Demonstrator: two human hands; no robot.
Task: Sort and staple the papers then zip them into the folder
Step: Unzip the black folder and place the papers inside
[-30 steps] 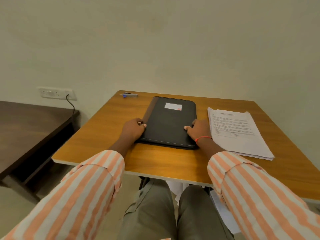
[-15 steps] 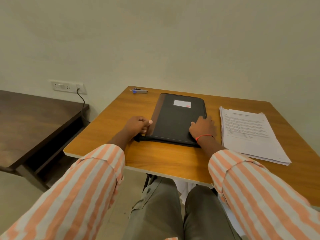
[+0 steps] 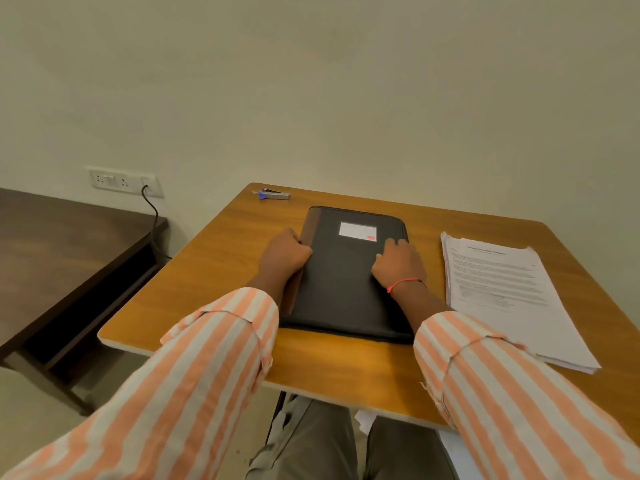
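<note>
The black folder [image 3: 346,285] lies flat and closed on the tabletop [image 3: 211,275]. The left hand [image 3: 284,255] curls its fingers on the folder's left edge, and the right hand [image 3: 398,265] rests spread on top. The papers [image 3: 502,292] sit just beside it, on the right.

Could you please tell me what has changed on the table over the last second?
The left hand, fingers curled at the left edge of the flat black zip folder, has slid along that edge from the near corner towards the far end. The right hand, resting on the cover, moved farther up too. The folder, the white stack of printed papers and the small blue-and-silver stapler stayed put.
</note>
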